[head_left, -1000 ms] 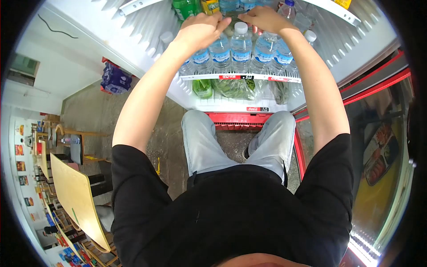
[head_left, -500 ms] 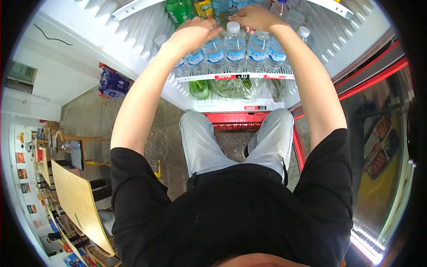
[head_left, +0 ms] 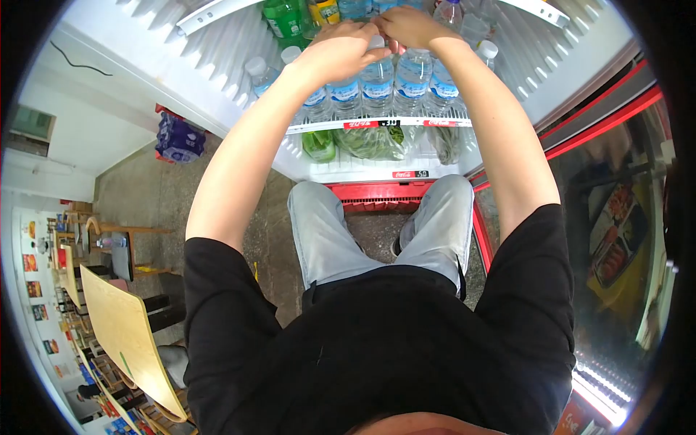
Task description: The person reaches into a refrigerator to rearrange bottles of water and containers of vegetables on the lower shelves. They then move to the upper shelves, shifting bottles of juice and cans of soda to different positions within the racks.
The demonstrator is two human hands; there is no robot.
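Both my hands are inside a drinks fridge, over a row of clear water bottles point(head_left: 377, 90) with blue labels and white caps. My left hand point(head_left: 342, 49) reaches in from the left, its thumb and fingers apart around the white cap of a middle bottle. Close against its fingertips is my right hand point(head_left: 412, 29), with curled fingers just behind the front row; I cannot tell what they hold. Behind the hands stand a green bottle point(head_left: 284, 22), a yellow-labelled container point(head_left: 324, 11) and a bottle with a purple cap point(head_left: 449, 13).
Bagged green vegetables point(head_left: 371, 142) lie on the lower shelf beside a green package point(head_left: 319, 146). The glass fridge door point(head_left: 609, 217) stands swung out at right. A purple package point(head_left: 179, 138) rests on the floor at left, beyond a wooden chair point(head_left: 123, 326).
My left hand has moved right to the middle bottle's cap, close to the right hand. The right hand has shifted slightly left. Bottle caps at the left are now uncovered.
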